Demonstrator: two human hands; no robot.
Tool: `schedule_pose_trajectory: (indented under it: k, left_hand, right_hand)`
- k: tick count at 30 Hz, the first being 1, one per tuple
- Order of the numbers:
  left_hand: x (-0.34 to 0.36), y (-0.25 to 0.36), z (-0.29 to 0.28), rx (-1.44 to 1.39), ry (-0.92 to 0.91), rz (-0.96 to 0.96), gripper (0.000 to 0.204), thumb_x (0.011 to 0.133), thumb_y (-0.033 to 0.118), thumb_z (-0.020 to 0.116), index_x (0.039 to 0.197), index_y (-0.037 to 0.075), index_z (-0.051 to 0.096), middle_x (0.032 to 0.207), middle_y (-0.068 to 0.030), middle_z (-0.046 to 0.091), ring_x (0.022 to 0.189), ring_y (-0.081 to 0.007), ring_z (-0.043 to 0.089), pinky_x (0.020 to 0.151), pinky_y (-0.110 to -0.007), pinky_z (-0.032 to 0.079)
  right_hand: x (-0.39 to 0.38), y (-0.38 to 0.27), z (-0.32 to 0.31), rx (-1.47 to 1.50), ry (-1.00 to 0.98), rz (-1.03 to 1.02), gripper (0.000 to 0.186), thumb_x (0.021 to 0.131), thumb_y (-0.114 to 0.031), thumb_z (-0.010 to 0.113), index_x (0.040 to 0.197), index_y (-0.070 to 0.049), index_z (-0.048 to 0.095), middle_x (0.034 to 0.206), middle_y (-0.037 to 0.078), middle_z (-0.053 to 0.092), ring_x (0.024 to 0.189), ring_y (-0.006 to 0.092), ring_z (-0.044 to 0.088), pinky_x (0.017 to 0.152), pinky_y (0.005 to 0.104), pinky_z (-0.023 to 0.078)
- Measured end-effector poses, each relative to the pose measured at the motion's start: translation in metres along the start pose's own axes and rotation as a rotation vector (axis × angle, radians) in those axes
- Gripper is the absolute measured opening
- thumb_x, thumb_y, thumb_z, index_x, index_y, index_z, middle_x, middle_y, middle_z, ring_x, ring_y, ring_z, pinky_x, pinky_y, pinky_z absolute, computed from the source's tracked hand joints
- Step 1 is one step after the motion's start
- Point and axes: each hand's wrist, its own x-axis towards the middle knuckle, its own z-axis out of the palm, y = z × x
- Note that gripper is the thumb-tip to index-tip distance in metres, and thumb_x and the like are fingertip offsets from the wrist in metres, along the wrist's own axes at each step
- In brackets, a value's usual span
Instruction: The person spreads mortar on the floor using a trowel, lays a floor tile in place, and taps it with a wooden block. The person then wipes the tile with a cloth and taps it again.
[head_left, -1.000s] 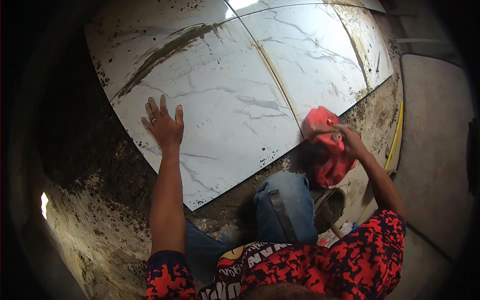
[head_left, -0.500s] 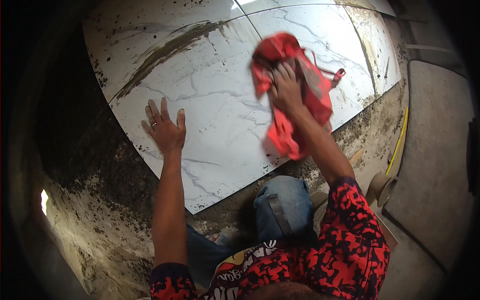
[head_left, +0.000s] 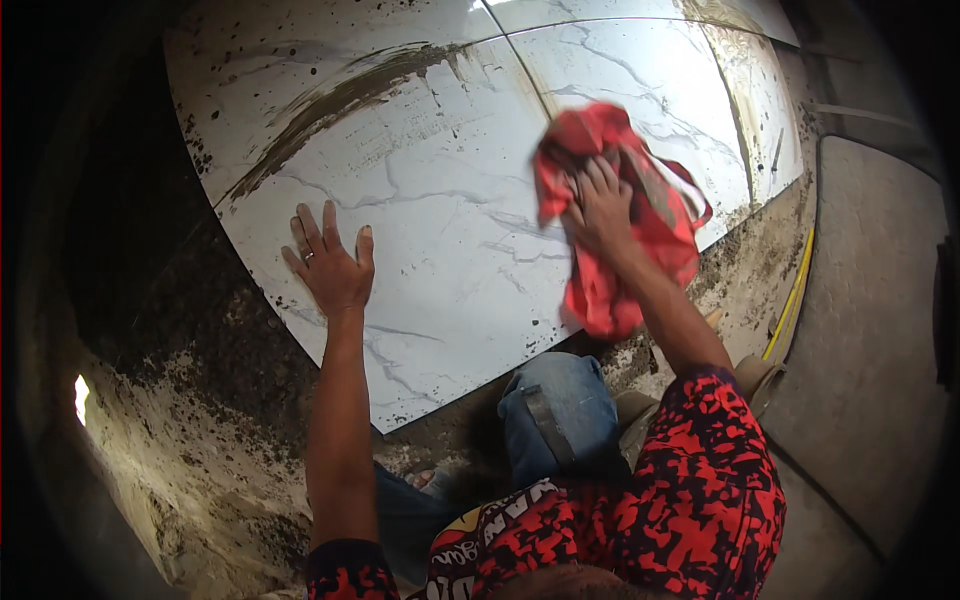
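My left hand [head_left: 335, 268] lies flat on a white, grey-veined floor tile [head_left: 440, 280], fingers spread, a ring on one of them. To the right, my right hand [head_left: 603, 208] presses down on a crumpled red cloth [head_left: 602, 305], fingers partly bent into its folds. The cloth looks dirty in places, and a loose strap-like loop sticks out on its right side. It covers part of the tile and the lower end of the joint [head_left: 527, 72] between two tiles. A brown mortar smear [head_left: 335, 108] curves across the tile's far left part.
Dark, crumbly soil [head_left: 215, 310] borders the tiles on the left. My jeans-clad knee [head_left: 562, 415] is close to the near tile edge. At the right are a yellow strip [head_left: 790, 295] and large grey slabs [head_left: 880, 300]. Mortar streaks and specks mark the far right tile [head_left: 765, 110].
My right hand and the red cloth have shifted right and nearer to me, uncovering more of the tile joint. The left hand stays in place on the tile.
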Motion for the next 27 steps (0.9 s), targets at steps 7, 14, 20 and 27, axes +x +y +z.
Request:
schedule_pose_trajectory:
  k: [7,14,20,27]
  left_hand:
    - [-0.004,0.006,0.014,-0.005,-0.009,0.023,0.06,0.088,0.05,0.047,0.138,0.022,0.031,0.148,-0.011,0.02,0.137,-0.0297,0.019,0.107,-0.058,0.013]
    - [-0.002,0.003,0.005,0.037,0.008,0.026,0.062,0.086,0.051,0.048,0.138,0.022,0.031,0.148,-0.0112,0.02,0.136,-0.0299,0.019,0.107,-0.058,0.014]
    - [-0.003,0.005,0.007,0.014,0.004,0.011,0.062,0.086,0.05,0.05,0.137,0.021,0.032,0.147,-0.0126,0.021,0.136,-0.0307,0.021,0.107,-0.059,0.014]
    - [-0.003,-0.009,-0.002,-0.146,0.079,0.183,0.051,0.083,0.039,0.057,0.125,0.01,0.049,0.139,-0.0136,0.037,0.13,-0.0306,0.032,0.107,-0.051,0.022]
  right_hand:
    - [0.118,0.008,0.009,-0.068,0.131,-0.127,0.04,0.08,-0.036,0.061,0.112,-0.014,0.054,0.124,0.005,0.048,0.116,0.0222,0.043,0.082,0.0466,0.038]
    - [-0.043,0.007,-0.012,-0.008,-0.097,-0.012,0.049,0.074,-0.031,0.064,0.117,-0.012,0.054,0.131,0.011,0.042,0.126,0.0276,0.034,0.087,0.048,0.03]
    - [0.18,0.002,0.031,0.061,0.091,0.056,0.044,0.083,-0.041,0.055,0.117,-0.014,0.053,0.132,0.006,0.045,0.125,0.0259,0.037,0.091,0.0586,0.033]
    - [0.231,-0.08,0.057,0.195,0.236,-0.198,0.051,0.081,-0.031,0.054,0.129,-0.014,0.048,0.134,0.009,0.047,0.127,0.0263,0.038,0.104,0.0378,0.032]
